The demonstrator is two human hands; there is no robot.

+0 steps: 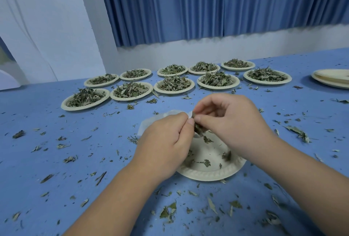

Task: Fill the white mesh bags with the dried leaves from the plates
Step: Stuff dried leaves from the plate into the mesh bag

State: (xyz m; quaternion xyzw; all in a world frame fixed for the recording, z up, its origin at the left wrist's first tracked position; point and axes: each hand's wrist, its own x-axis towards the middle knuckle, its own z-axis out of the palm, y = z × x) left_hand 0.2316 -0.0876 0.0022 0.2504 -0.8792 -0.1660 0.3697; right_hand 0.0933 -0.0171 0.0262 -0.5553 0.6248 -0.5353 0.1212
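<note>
One blue table (56, 160) holds it all, with crumbs of leaf (170, 211) lying all round the near plate (207, 176). Ten full plates (65, 106) wait in two rows behind the near plate, and a stack (332, 81) of bare ones sits far to its right. Above the near plate, the left hand (166, 141) pinches the mouth of the bag (153, 120), and the right hand (236, 122) pinches a clump of leaves (200, 132) at that mouth. The leaves look dry and light, so bits could fall past the bag onto the near plate or the table. If the left hand lets the thin mouth fold shut, the clump may crumble and spill
</note>
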